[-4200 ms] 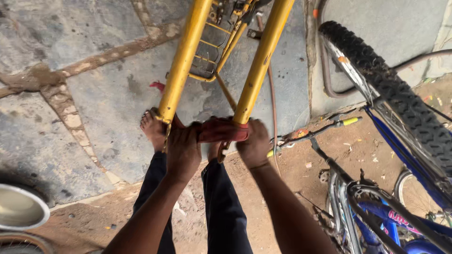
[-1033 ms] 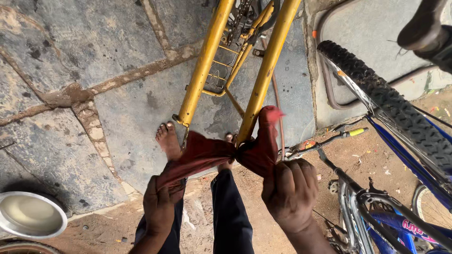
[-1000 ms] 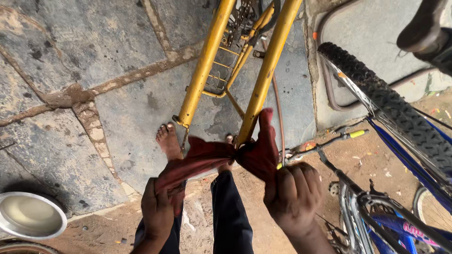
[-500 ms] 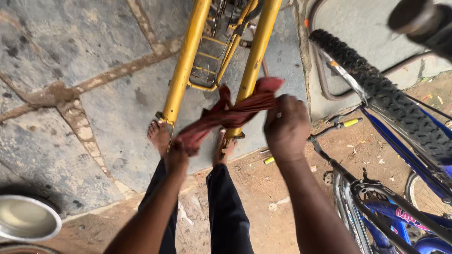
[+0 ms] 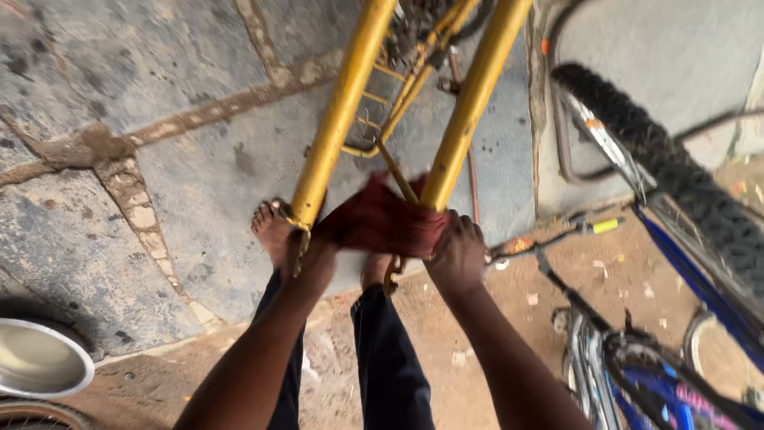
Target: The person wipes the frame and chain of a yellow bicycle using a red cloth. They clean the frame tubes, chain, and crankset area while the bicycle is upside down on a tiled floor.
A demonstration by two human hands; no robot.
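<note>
Hands [image 5: 458, 255] grip red rag [image 5: 382, 223], partly hiding yellow frame [image 5: 469, 111].

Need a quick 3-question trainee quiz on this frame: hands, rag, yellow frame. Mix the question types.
1. True or false: the red cloth is stretched between the two yellow frame tubes.
2. Which hand grips the cloth at the tube nearer the blue bicycle? A) left hand B) right hand C) neither
3. Fill in: at the lower left edge of the view sits a round metal ____.

Key
1. True. The left hand and the right hand each hold one end.
2. B
3. bowl
</note>
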